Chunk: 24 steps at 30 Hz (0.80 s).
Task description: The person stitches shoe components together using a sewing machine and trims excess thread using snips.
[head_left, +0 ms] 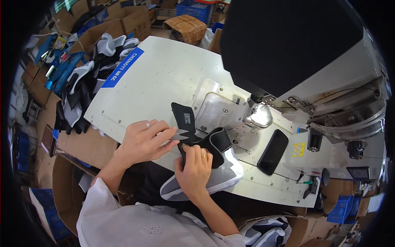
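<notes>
My left hand (pixel 146 140) is closed round small metal thread snips (pixel 181 135), whose pointed blades reach over the black fabric. Close beside it, my right hand (pixel 194 171) grips a shoe upper (pixel 226 173) with a grey and white toe part and a black collar. The upper's black tongue (pixel 184 117), with a small printed label, lies spread toward the machine. Thumb and fingers of the right hand press the black fabric right by the blade tips. Part of the upper is hidden under that hand.
The sewing machine (pixel 224 109) stands right of my hands, its lamp lit. A black phone (pixel 273 152) lies on the white table (pixel 164 70), among thread scraps. More uppers (pixel 78 78) are heaped at the left. Cardboard boxes (pixel 66 197) stand below the table's near edge.
</notes>
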Each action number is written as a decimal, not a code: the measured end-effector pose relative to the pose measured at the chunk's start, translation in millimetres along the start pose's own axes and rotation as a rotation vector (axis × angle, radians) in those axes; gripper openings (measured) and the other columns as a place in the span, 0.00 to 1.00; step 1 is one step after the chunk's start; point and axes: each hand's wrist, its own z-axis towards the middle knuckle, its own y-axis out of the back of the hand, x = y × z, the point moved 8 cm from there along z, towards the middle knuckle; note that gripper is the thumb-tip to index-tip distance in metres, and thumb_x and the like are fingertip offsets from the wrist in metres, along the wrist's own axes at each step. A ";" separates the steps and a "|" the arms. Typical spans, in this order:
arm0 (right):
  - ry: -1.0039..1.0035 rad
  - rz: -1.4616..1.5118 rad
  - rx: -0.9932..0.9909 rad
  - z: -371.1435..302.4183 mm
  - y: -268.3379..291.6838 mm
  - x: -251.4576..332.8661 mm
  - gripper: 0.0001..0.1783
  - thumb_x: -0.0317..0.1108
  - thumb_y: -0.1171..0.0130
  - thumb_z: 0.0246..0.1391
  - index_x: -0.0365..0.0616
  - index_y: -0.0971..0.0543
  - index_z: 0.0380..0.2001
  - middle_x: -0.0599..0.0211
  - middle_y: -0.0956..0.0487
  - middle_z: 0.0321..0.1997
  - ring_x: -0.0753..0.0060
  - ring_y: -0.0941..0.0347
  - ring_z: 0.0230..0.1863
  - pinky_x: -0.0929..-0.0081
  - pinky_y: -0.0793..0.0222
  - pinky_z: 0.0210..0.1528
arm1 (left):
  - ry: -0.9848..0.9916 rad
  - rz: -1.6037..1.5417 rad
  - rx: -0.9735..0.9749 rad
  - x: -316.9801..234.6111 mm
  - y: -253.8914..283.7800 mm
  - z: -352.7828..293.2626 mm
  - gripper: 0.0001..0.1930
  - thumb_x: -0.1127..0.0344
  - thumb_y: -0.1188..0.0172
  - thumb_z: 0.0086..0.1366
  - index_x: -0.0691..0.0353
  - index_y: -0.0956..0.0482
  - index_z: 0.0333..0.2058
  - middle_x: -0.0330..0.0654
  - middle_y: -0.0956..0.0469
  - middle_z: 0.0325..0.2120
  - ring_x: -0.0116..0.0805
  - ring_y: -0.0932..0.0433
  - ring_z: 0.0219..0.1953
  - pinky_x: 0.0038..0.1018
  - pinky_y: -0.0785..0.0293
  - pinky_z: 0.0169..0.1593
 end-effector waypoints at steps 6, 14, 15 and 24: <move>0.027 -0.074 -0.029 -1.0 -13.8 14.9 0.14 0.23 0.42 0.43 0.39 0.25 0.37 0.62 0.32 0.30 0.61 0.32 0.34 0.62 0.34 0.48 | -0.018 0.201 0.304 6.1 -6.2 -6.1 0.14 0.63 0.30 0.48 0.57 0.22 0.33 0.33 0.30 0.20 0.30 0.32 0.16 0.24 0.35 0.22; 0.064 -0.085 -0.054 -4.3 -14.4 13.4 0.13 0.23 0.42 0.43 0.39 0.25 0.37 0.62 0.32 0.30 0.61 0.31 0.34 0.62 0.33 0.49 | 0.287 0.057 0.121 38.0 15.2 -3.9 0.10 0.64 0.31 0.51 0.57 0.23 0.31 0.36 0.25 0.23 0.32 0.23 0.22 0.24 0.30 0.26; 0.074 -0.094 -0.061 -4.9 -11.8 14.1 0.13 0.23 0.42 0.43 0.39 0.25 0.37 0.63 0.32 0.30 0.62 0.32 0.34 0.62 0.33 0.49 | 0.293 0.056 0.112 39.9 11.8 1.2 0.10 0.64 0.31 0.51 0.57 0.23 0.31 0.36 0.25 0.23 0.32 0.23 0.22 0.24 0.30 0.26; 0.103 -0.161 -0.018 -15.9 -29.6 21.5 0.14 0.25 0.41 0.43 0.40 0.25 0.37 0.63 0.31 0.29 0.61 0.31 0.34 0.63 0.33 0.46 | 0.043 0.060 0.364 21.5 -51.5 44.8 0.06 0.67 0.37 0.49 0.61 0.24 0.24 0.42 0.26 0.29 0.39 0.21 0.24 0.33 0.28 0.26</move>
